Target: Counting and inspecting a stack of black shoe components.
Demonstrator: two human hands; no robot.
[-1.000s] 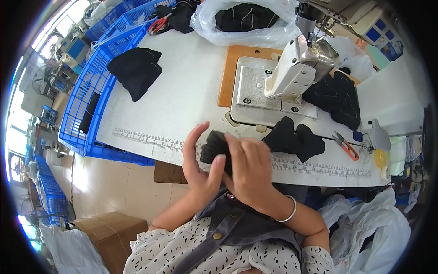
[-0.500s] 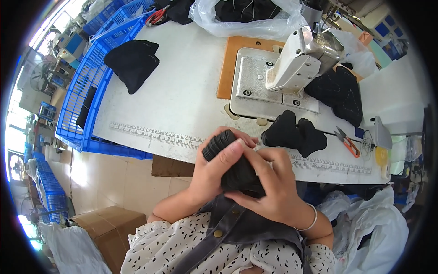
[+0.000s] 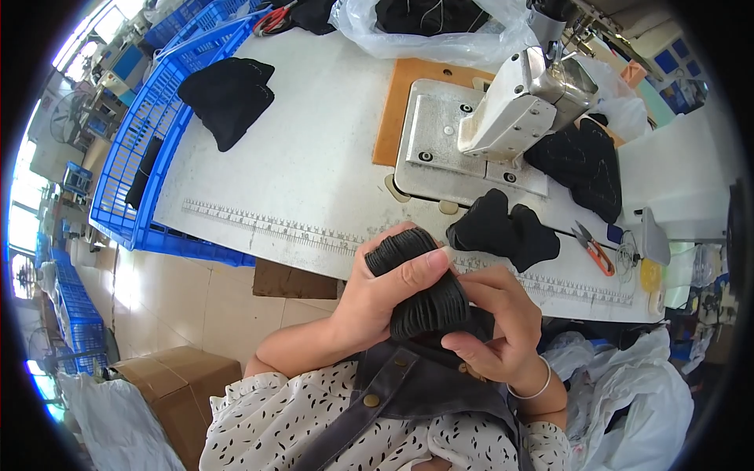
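A thick stack of black cut fabric pieces (image 3: 428,310), its layered edges showing, is held over the table's front edge. My left hand (image 3: 397,279) wraps around it, thumb pressed across the top. At the stack's right side my right hand (image 3: 503,322) curls its fingers against it; the thumb bends in below, partly around the dark end. Some right fingertips are hidden behind the stack. Just beyond my hands, two black fabric pieces (image 3: 503,228) lie on the white table (image 3: 314,133).
A sewing machine (image 3: 518,110) stands at the back right, with more black pieces (image 3: 581,169) beside it. Orange-handled scissors (image 3: 594,250) lie at the right. A black piece (image 3: 226,102) rests at left near a blue crate (image 3: 149,180). A plastic bag (image 3: 353,31) sits at the back.
The stack has turned in my hands, so more layered edges show. My right hand has shifted right and down, its thumb off the stack's lower edge. The view has moved slightly.
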